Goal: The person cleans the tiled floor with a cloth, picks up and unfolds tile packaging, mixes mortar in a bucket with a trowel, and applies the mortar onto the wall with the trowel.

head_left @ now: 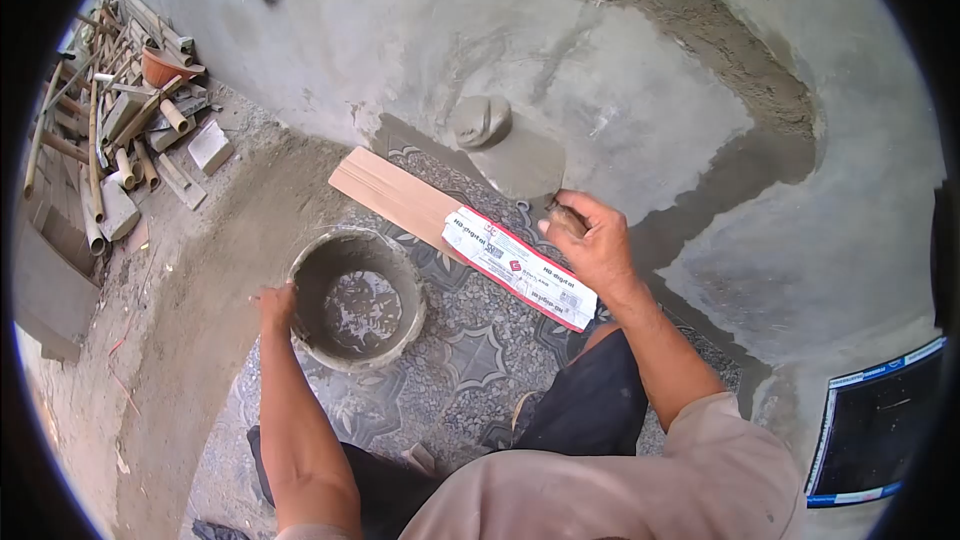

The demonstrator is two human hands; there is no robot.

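Observation:
My right hand (597, 245) is closed around the handle of a trowel (525, 162), held low near the wall. A rounded lump of wet mortar (482, 122) sits on the far part of its grey-coated blade. To the left, my left hand (275, 306) grips the rim of a round bucket (408, 332) at its left side. Wet grey mortar (362, 308) covers the bucket's bottom and smears its inner wall. Between bucket and wall lies a long flattened cardboard strip (395, 195), with a white and red printed label (520, 270) at its near end.
The grey wall (640, 90) carries a darker band of fresh mortar (740, 70). Patterned tiles (470, 355) with grit lie underfoot. Bamboo, wood and blocks are piled (130, 120) at upper left. A dark panel with blue edging (875, 425) stands at lower right.

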